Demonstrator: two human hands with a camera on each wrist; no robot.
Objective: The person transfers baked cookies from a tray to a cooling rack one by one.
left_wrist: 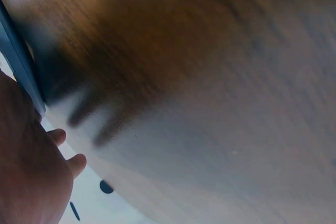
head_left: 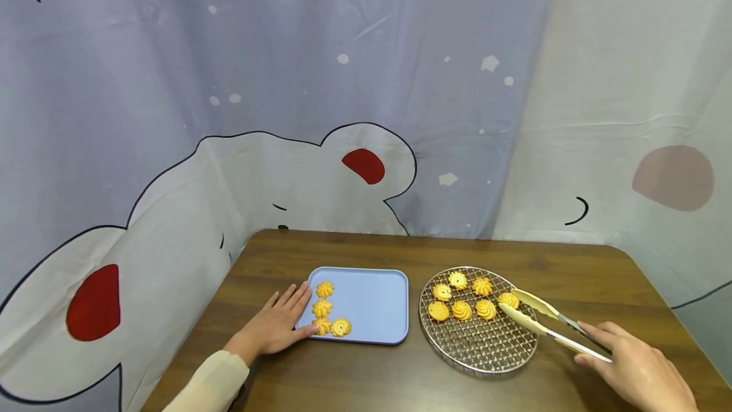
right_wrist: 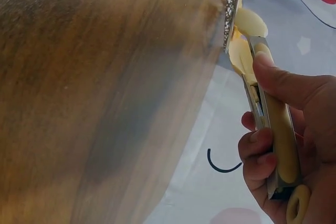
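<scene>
In the head view my right hand (head_left: 643, 364) grips a pair of tongs (head_left: 572, 328) with cream tips and metal arms. The tips stand on either side of a swirled cookie (head_left: 508, 300) at the right part of a round wire rack (head_left: 486, 351). Several other cookies (head_left: 462, 310) lie on that rack. My left hand (head_left: 277, 328) rests with straight fingers on the left edge of a blue tray (head_left: 372, 304). Several cookies (head_left: 322, 308) lie along the tray's left side. The right wrist view shows fingers and thumb wrapped around the tongs (right_wrist: 281, 140).
Both tray and rack stand on a brown wooden table (head_left: 389, 374), the rack to the tray's right. A printed curtain (head_left: 366, 81) hangs behind the table's far edge.
</scene>
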